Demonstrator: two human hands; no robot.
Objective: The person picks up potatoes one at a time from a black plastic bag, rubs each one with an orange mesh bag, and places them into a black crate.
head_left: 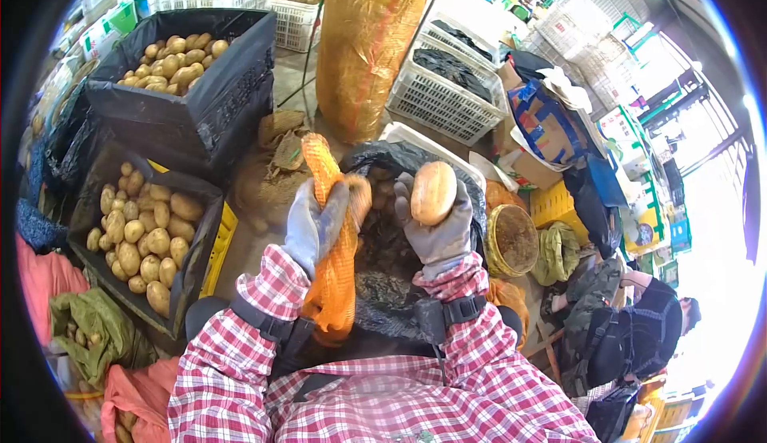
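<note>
A: Was there any writing you could read?

B: No. The boxes in the upper right of the frame had some print, but it was too small and blurry.

A: What did the hands do?

B: Both wore grey gloves and red checked sleeves. The left hand (313, 226) was lifted near the middle of the frame, and its fingers were closed tight around an orange net bag (335, 243). The right hand (435, 231) was held up just beside it, palm toward the camera, gripping one potato (433, 193).

A: Which way did the potato point?

B: It stood almost straight up, its long way going up and down, tipped a little. The net bag hung long, from above the left hand down toward the sleeves.

A: What else was there?

B: A black-lined bin (399, 163) sat behind the hands. Two black crates of potatoes (144, 235) were at the left. A tall orange sack (367, 43) stood at the top middle.
</note>
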